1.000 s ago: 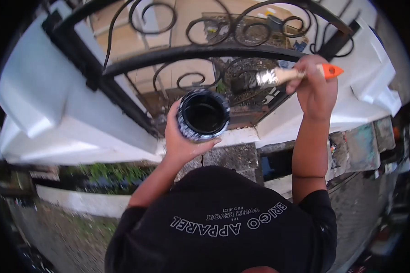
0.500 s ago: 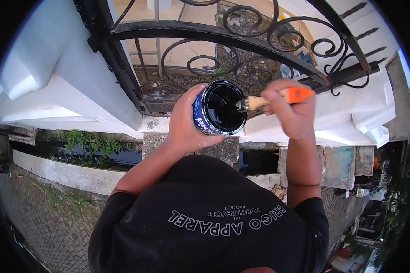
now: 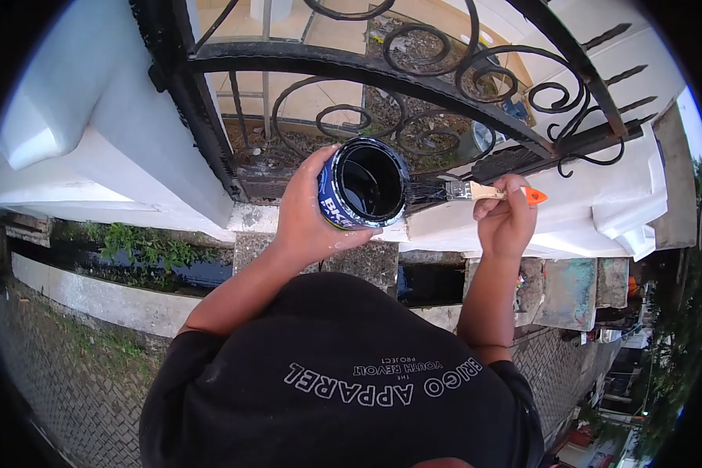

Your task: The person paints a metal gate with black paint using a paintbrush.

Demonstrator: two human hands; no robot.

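Observation:
My left hand (image 3: 300, 207) is wrapped round a blue paint can (image 3: 331, 204), its open mouth facing up and dark paint inside. Black paint coats the can's rim. In my right hand (image 3: 508, 214) is a paintbrush (image 3: 485, 192) with a pale wooden handle, an orange end and a metal ferrule. The brush lies level, its dark bristles pointing left, right beside the can's outer rim. Beyond both hands stands a black wrought-iron gate (image 3: 351, 64) with scrolls and spikes.
White pillars (image 3: 125, 132) flank the gate on the left and right. Behind me runs a drain (image 3: 203, 269) with plants and dark water, crossed by a concrete slab (image 3: 351, 261). Brick paving (image 3: 93, 374) lies farther back. A bucket (image 3: 476, 140) stands past the gate.
The paintbrush has come out of the can's mouth and moved right, with its bristles now outside the rim. My right hand has shifted its grip toward the handle's end.

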